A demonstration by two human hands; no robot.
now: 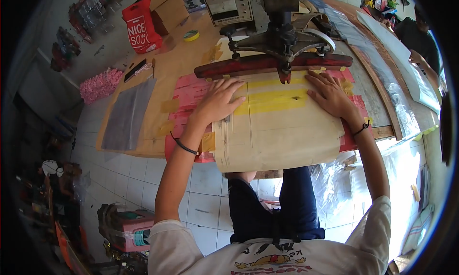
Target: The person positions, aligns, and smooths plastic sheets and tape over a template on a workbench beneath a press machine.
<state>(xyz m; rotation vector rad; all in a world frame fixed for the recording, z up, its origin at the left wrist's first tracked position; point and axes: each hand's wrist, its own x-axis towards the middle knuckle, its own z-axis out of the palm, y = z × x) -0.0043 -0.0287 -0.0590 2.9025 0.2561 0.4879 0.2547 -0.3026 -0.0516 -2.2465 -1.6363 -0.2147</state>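
Observation:
A tan sheet (287, 141) lies on the table and hangs over its front edge, with yellow tape strips (275, 104) across its back half. My left hand (217, 102) rests flat on the sheet's left side, fingers stretched toward the machine. On the right side lies my right hand (333, 95), palm down with its fingers spread. Just beyond my fingertips is the dark red bar (253, 64) of a press-like machine (286, 41). Whether the bar touches the sheet, I cannot tell. Red taped material (187, 94) shows on both sides under the sheet.
A red bag (142, 29), a cardboard box (169, 11) and a yellow tape roll (191, 35) are at the back left. A grey sheet (128, 115) and pink netting (101, 85) lie further left. At the far right is another person (420, 48) beside long plastic sheets (382, 55).

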